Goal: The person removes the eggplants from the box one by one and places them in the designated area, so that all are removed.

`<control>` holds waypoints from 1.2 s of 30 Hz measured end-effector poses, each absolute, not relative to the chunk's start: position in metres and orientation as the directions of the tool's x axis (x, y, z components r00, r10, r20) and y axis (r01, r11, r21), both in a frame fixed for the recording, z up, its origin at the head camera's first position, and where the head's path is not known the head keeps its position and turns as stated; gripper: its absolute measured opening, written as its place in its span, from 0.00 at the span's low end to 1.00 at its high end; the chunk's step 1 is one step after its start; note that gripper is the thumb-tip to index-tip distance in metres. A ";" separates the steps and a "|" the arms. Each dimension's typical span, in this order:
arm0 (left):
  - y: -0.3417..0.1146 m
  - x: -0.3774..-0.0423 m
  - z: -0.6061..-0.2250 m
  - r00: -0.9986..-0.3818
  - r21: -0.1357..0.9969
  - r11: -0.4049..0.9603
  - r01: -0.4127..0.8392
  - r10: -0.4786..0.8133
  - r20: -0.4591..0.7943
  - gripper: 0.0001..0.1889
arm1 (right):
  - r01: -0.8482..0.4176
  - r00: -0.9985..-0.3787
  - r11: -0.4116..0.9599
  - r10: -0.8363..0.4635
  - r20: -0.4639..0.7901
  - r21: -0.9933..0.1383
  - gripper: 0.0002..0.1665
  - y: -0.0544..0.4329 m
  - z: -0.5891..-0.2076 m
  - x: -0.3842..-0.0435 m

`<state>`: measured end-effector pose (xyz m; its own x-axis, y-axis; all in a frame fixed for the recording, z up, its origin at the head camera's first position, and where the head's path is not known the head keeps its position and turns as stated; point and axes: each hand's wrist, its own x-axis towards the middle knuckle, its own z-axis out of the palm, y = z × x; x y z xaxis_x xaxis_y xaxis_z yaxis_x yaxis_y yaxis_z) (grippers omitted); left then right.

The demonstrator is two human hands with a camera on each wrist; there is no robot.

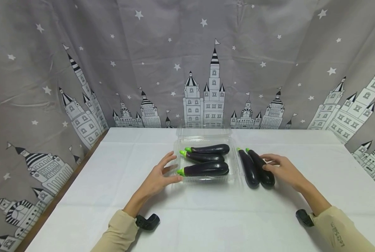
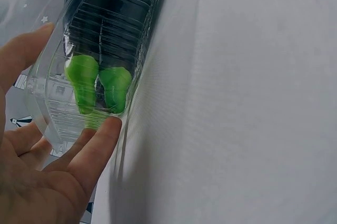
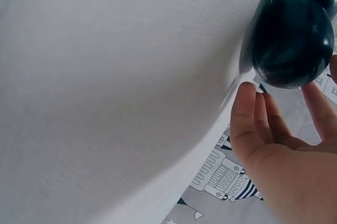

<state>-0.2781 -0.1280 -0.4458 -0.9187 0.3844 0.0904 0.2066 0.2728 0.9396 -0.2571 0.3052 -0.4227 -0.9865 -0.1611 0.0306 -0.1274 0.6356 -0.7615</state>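
A clear plastic clamshell box (image 1: 203,178) lies with its lid (image 1: 203,131) raised at the back. Inside are three dark eggplants with green stem ends, the nearest eggplant (image 1: 206,169) along the front wall. My left hand (image 1: 157,176) is at the box's left end, fingers spread, fingertips against the clear wall (image 2: 58,89). To the right of the box, two more eggplants lie side by side on the cloth. My right hand (image 1: 280,169) touches the outer eggplant (image 1: 263,171) from the right with fairly straight fingers; the inner eggplant (image 1: 249,169) lies beside it.
A white cloth (image 1: 206,224) covers the table. A grey curtain (image 1: 175,42) printed with castles and stars hangs behind and to the sides. Along the left runs a brown table edge (image 1: 64,189). Each wrist wears a black camera mount.
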 end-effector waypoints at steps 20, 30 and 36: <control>-0.122 -0.275 -0.444 -0.930 0.938 0.281 0.202 0.357 0.093 0.45 | -0.150 -0.988 0.642 -0.069 0.139 -0.752 0.27 0.287 -0.406 -0.246; -0.122 -0.276 -0.445 -0.929 0.943 0.269 0.198 0.357 0.093 0.45 | -0.275 -0.961 0.559 -0.173 0.215 -0.782 0.28 0.268 -0.396 -0.242; -0.122 -0.276 -0.445 -0.931 0.944 0.269 0.189 0.355 0.085 0.45 | -0.342 -0.938 0.513 -0.239 0.251 -0.787 0.27 0.250 -0.391 -0.238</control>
